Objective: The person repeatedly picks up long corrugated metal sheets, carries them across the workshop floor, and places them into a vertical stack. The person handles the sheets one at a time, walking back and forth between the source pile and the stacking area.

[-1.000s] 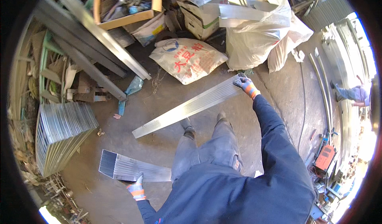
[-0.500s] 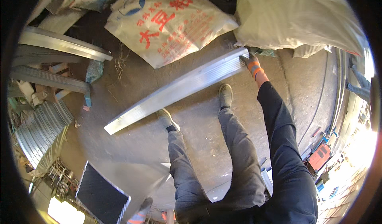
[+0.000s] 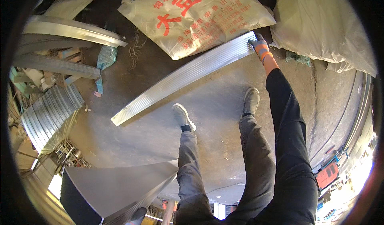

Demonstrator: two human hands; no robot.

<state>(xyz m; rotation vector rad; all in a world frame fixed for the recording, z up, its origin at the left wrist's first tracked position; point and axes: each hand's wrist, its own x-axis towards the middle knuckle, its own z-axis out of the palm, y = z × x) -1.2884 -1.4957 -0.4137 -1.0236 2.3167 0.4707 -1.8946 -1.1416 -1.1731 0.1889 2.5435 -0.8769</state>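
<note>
Head view: the right hand point(image 3: 260, 47), in a grey and orange work glove, is closed on the far end of a long ribbed metal strip point(image 3: 184, 76), which slants down-left across the concrete floor point(image 3: 224, 101), its lower end close to or on the floor just beside the left shoe point(image 3: 183, 117). The left hand point(image 3: 138, 215) shows only as a gloved shape at the bottom edge under a broad metal sheet point(image 3: 116, 185); whether it grips that sheet cannot be told. Risks noted: the strip is held at one end only, so it may flex, swing or slip from the glove and strike the feet; its thin edges could cut. The printed sack point(image 3: 192, 17) and the pale bag point(image 3: 320, 21) lie touching or just beside the held end and could snag it. Stacked corrugated panels point(image 3: 48, 115) and loose profiles point(image 3: 68, 29) crowd the left, a tripping hazard.
</note>
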